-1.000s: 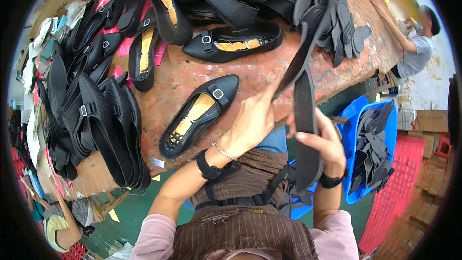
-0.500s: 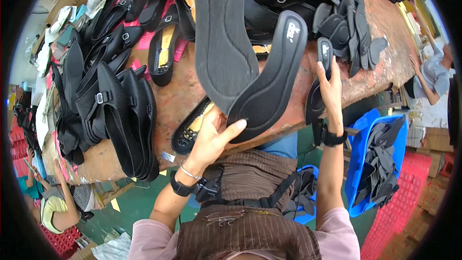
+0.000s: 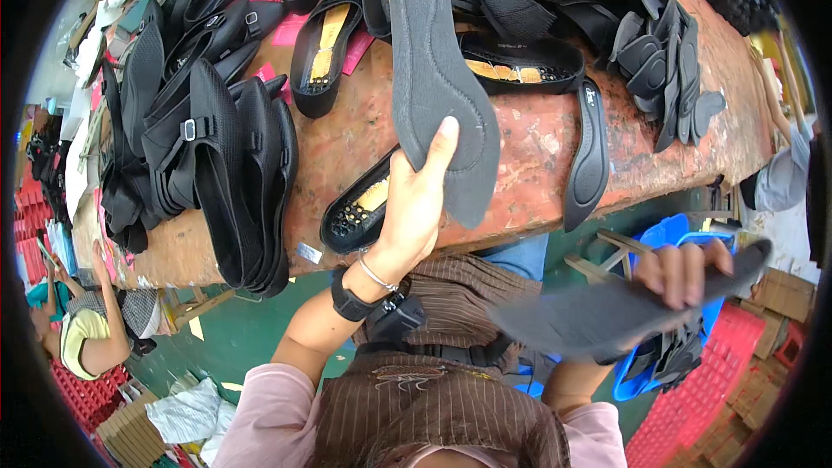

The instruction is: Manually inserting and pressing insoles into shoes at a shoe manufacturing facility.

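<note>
My left hand (image 3: pixel 418 199) pinches a grey foam insole (image 3: pixel 423 52), thumb on top, above the worktable. A black shoe (image 3: pixel 347 221) with a yellow-beige inside lies partly hidden behind that hand. My right hand (image 3: pixel 680 273) is off the table's front edge at the right, its fingers wrapped over a dark grey insole (image 3: pixel 581 316) blurred by motion. On the table between the hands rests a black insole (image 3: pixel 588 165), printed side up. Another open black shoe (image 3: pixel 555 69) lies on its side beyond it.
Black buckled shoes (image 3: pixel 221 182) are piled at the left, with more along the back. Black padded pieces (image 3: pixel 667 69) are heaped at the right of the worktable (image 3: pixel 338 134). A blue crate (image 3: pixel 628 386) with dark pieces stands below right. Other people sit at the left and right.
My right hand has let go of the black insole on the table and swung down to the right with a dark insole. My left hand now holds the grey insole without the printed black one showing.
</note>
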The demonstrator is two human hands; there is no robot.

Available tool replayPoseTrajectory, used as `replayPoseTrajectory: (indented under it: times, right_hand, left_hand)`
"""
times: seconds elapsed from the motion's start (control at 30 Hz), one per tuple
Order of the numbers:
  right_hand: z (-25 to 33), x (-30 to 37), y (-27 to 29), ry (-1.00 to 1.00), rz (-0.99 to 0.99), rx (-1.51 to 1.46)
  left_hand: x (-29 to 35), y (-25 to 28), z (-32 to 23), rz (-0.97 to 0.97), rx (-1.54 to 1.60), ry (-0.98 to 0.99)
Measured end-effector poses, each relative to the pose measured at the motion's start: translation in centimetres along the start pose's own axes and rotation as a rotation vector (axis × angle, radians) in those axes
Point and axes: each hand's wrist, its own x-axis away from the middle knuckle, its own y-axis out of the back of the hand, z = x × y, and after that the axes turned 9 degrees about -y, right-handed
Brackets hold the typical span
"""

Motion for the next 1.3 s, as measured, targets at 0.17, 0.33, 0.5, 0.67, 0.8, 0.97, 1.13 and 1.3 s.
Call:
replayPoseTrajectory:
  times: [0.17,0.33,0.5,0.67,0.8,0.97,1.13,1.3]
  right_hand:
    - [8.0,5.0,3.6,0.0,-0.076,-0.045]
    - [7.8,8.4,4.4,-0.222,-0.382,0.289]
    - [1.4,6.4,2.8,-0.116,-0.682,0.432]
    - [-2.0,3.4,2.6,-0.205,-1.056,0.421]
    - [-4.2,1.9,5.2,-0.248,-0.841,0.301]
    - [-6.2,0.5,3.9,-0.362,-0.851,0.286]
    - [-7.8,0.5,2.8,-0.378,-0.855,0.273]
    - [-8.6,0.9,3.2,-0.369,-0.814,0.247]
  left_hand:
    - [0.8,-3.7,3.2,0.468,-0.269,-0.074]
    - [-2.8,-7.4,15.5,0.404,-0.132,0.174]
    - [-1.6,-3.8,11.4,0.238,-0.81,-0.285]
    - [3.3,0.2,-4.4,0.798,-0.419,-0.458]
    - [13.1,-2.2,-7.8,0.208,0.09,-0.681]
    - [9.5,0.8,-10.3,0.781,0.168,-0.548]
    - [10.7,1.7,-9.4,0.698,0.205,-0.627]
    - [12.3,1.4,-11.6,0.555,0.067,-0.449]
